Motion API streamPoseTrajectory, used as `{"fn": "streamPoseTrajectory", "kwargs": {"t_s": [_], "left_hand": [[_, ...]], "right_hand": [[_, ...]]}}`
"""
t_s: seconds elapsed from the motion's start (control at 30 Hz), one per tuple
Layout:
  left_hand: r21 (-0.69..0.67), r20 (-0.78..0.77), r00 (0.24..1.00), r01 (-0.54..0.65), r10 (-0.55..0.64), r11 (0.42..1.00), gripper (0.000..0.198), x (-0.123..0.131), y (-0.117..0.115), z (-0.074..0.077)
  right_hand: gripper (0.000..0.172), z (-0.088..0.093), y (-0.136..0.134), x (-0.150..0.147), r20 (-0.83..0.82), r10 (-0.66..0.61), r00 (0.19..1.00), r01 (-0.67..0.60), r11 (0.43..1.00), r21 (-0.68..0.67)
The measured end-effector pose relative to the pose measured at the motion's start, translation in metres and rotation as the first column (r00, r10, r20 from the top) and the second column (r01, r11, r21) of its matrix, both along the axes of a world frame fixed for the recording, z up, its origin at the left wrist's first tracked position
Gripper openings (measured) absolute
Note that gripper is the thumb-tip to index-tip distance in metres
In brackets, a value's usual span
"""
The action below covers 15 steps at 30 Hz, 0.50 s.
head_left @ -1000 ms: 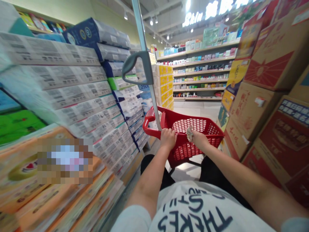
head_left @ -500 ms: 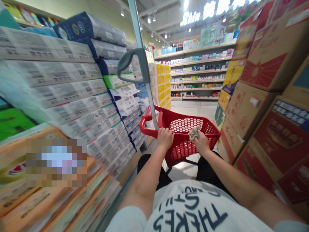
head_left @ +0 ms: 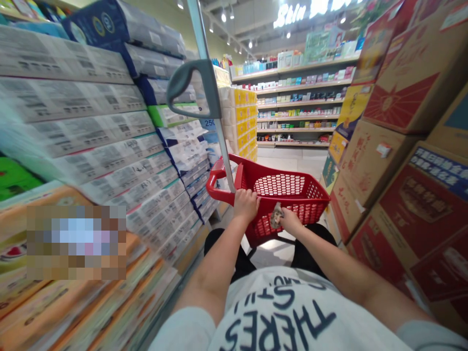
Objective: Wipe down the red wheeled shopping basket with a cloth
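Note:
A red plastic shopping basket [head_left: 310, 200] with perforated walls stands in front of my knees. My left hand [head_left: 246, 204] is closed over its near rim, close to the foot of the metal pull rod. That rod rises up and leftward past a grey loop handle [head_left: 214, 92]. Bunched in my right hand [head_left: 291, 222] is a crumpled, greyish-brown cloth [head_left: 277, 216], against or just before the outside of the basket's near wall. Whether the cloth touches the wall I cannot tell. Through the mesh and over the rim, the basket's inside shows no goods.
Shrink-wrapped paper packs [head_left: 98, 131] are stacked high on the left, with orange packs [head_left: 73, 302] nearer. Cardboard cartons [head_left: 398, 97] tower on the right. Yellow-and-white packs [head_left: 244, 119] and stocked shelves [head_left: 300, 105] stand beyond the basket.
My right hand has brought the cloth down and left, from the basket's rim to its outer near side. My left hand keeps its hold on the rim. The view has shifted slightly.

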<state>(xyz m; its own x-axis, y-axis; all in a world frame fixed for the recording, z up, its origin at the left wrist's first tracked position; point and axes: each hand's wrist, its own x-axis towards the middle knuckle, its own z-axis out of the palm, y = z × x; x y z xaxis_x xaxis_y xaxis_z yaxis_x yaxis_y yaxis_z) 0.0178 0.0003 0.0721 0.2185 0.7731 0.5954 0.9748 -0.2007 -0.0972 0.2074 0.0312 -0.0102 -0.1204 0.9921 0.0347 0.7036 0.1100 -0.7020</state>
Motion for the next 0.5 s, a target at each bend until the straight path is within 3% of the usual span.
{"fn": "streamPoseTrajectory", "kwargs": {"t_s": [0.1,0.3,0.5], "left_hand": [[0.009,-0.008,1.000,-0.008,0.008,1.000,0.027,0.000,0.000,0.000],[0.032,-0.045,0.999,-0.019,0.021,0.999,0.029,0.000,0.000,-0.001],[0.024,-0.035,0.999,-0.020,0.021,1.000,0.028,0.000,-0.001,0.000]], "right_hand": [[0.021,-0.008,0.004,-0.002,-0.036,0.003,0.999,-0.004,1.000,-0.027],[0.020,-0.021,0.007,-0.003,0.047,0.052,0.998,-0.047,0.995,-0.090],[0.026,-0.031,0.001,-0.015,0.035,0.024,0.999,-0.021,0.996,-0.082]]}}
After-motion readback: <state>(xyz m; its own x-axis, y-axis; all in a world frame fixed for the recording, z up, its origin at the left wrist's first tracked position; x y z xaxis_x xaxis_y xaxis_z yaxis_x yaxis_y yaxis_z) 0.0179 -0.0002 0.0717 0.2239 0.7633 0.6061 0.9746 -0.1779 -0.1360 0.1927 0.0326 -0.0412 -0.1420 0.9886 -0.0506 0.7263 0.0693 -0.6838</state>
